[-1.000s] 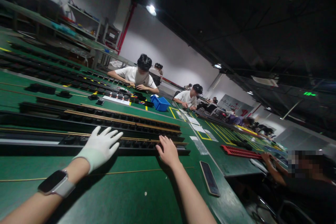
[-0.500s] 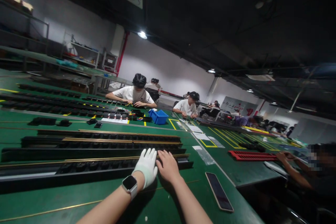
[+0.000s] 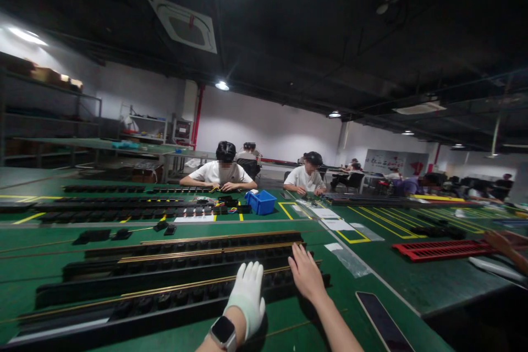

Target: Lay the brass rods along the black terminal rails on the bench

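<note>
My left hand (image 3: 246, 300), in a white glove with a watch at the wrist, lies over the nearest long black rail (image 3: 165, 311). Its fingers are stretched out and it grips nothing. My bare right hand (image 3: 306, 274) rests farther right on the same rail near its right end, fingers extended. Thin brass-coloured rods (image 3: 181, 286) run along this rail, partly under the hands. Behind it lie more black rails (image 3: 165, 273) with similar rods on top.
A phone (image 3: 383, 320) lies right of my right hand. Beyond the rails are a blue bin (image 3: 261, 202), small black parts (image 3: 121, 234) and clear plastic (image 3: 350, 259). A red slatted part (image 3: 445, 249) is at the right, near another person's hand (image 3: 499, 242). People sit opposite.
The view has levelled and tilted up. My hands have moved apart: the right one now lies farther right along the rail, away from the gloved left one.
</note>
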`<state>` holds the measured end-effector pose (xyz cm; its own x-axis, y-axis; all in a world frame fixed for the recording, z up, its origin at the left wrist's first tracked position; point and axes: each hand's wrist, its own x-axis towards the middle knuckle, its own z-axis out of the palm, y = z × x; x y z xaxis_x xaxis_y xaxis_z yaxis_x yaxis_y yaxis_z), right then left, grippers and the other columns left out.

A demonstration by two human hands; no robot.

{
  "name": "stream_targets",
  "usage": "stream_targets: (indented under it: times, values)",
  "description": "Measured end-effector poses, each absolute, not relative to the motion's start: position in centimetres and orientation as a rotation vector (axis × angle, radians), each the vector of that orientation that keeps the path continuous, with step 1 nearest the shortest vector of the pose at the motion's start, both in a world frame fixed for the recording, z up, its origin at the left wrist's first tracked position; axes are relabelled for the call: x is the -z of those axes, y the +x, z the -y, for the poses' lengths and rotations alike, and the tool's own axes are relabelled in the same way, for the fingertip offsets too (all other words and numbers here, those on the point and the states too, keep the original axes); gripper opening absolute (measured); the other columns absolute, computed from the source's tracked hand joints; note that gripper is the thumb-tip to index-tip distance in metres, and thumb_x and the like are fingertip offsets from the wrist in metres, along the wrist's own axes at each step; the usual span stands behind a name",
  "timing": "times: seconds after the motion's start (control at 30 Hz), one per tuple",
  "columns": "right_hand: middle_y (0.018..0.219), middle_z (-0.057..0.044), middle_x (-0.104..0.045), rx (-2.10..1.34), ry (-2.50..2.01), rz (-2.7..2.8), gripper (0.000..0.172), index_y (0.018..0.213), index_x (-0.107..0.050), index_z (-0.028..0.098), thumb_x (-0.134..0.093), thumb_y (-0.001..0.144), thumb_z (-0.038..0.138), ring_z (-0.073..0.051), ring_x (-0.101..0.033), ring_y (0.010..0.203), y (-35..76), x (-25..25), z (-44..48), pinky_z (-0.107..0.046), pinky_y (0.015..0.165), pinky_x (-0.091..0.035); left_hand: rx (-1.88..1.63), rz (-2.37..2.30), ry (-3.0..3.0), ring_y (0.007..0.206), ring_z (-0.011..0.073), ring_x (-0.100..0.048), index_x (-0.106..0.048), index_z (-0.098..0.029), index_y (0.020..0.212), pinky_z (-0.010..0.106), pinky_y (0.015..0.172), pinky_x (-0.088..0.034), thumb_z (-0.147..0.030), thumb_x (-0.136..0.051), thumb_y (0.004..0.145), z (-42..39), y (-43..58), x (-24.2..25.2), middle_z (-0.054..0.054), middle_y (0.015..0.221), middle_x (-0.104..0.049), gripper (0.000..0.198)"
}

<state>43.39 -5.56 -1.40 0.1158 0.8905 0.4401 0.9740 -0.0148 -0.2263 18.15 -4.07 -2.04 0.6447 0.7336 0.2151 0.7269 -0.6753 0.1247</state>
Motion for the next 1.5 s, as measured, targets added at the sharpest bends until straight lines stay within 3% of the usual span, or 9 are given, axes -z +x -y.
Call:
stream_targets:
  times: [0.37, 0.6, 0.77, 0.9, 1.1, 1.27, 1.5]
  values:
    - [0.163, -0.004, -0.044, 0.232, -1.942, 1.800, 0.067, 0.159, -0.045, 0.019, -0.018, 0.109, 0.055, -0.026, -0.034, 0.155, 44.8, 3.7, 5.5, -0.047, 0.129, -0.025, -0.350, -1.230, 2.758, 0.161, 0.0379, -0.015, -0.024, -0.007, 0.164, 0.057, 0.133, -0.004, -0.048, -0.039, 0.095, 5.4, 17.4, 0.1, 0.018, 0.173, -0.020, 0.082]
    - [0.143, -0.011, -0.066, 0.404, -1.879, 1.801, 0.059, 0.145, -0.063, 0.017, -0.027, 0.109, 0.048, -0.029, -0.059, 0.136, 43.5, 4.2, 5.8, -0.047, 0.121, -0.036, -0.309, -1.235, 2.768, 0.161, 0.0376, -0.014, -0.023, -0.007, 0.164, 0.056, 0.133, -0.004, -0.047, -0.039, 0.094, 5.5, 17.4, -0.2, 0.018, 0.173, -0.019, 0.082]
    - [0.151, -0.006, -0.060, 0.438, -1.789, 1.832, 0.055, 0.150, -0.058, 0.020, -0.028, 0.111, 0.044, -0.026, -0.051, 0.144, 42.1, 4.2, 6.1, -0.046, 0.124, -0.034, -0.295, -1.240, 2.775, 0.161, 0.0379, -0.014, -0.023, -0.007, 0.164, 0.056, 0.133, -0.004, -0.046, -0.042, 0.093, 5.2, 17.5, 0.2, 0.018, 0.173, -0.018, 0.084]
    - [0.141, -0.006, -0.068, 0.454, -1.755, 1.851, 0.051, 0.143, -0.065, 0.023, -0.028, 0.111, 0.039, -0.026, -0.058, 0.137, 40.7, 4.3, 6.4, -0.049, 0.125, -0.033, -0.299, -1.221, 2.774, 0.161, 0.0382, -0.012, -0.023, -0.006, 0.164, 0.056, 0.133, -0.003, -0.045, -0.042, 0.092, 5.2, 17.5, 0.2, 0.018, 0.173, -0.017, 0.084]
    - [0.142, -0.005, -0.067, 0.493, -1.669, 1.819, 0.046, 0.144, -0.064, 0.026, -0.033, 0.110, 0.036, -0.026, -0.056, 0.138, 38.2, 4.7, 6.3, -0.050, 0.122, -0.035, -0.277, -1.193, 2.759, 0.161, 0.0393, -0.009, -0.022, -0.004, 0.164, 0.057, 0.133, 0.000, -0.044, -0.042, 0.092, 5.5, 17.4, -0.2, 0.020, 0.173, -0.015, 0.085]
    - [0.126, -0.006, -0.075, 0.502, -1.632, 1.741, 0.045, 0.129, -0.072, 0.025, -0.031, 0.110, 0.028, -0.025, -0.064, 0.123, 36.7, 5.4, 6.2, -0.053, 0.123, -0.032, -0.264, -1.189, 2.773, 0.161, 0.0397, -0.010, -0.022, -0.004, 0.164, 0.057, 0.133, 0.000, -0.044, -0.041, 0.092, 5.6, 17.4, -0.3, 0.020, 0.173, -0.016, 0.084]
    - [0.120, -0.006, -0.075, 0.493, -1.586, 1.711, 0.042, 0.126, -0.073, 0.027, -0.034, 0.110, 0.031, -0.024, -0.065, 0.118, 36.9, 5.2, 6.2, -0.051, 0.123, -0.031, -0.242, -1.226, 2.807, 0.160, 0.0419, -0.014, -0.027, -0.004, 0.163, 0.062, 0.131, 0.002, -0.047, -0.039, 0.092, 5.7, 17.9, -0.9, 0.022, 0.171, -0.021, 0.083]
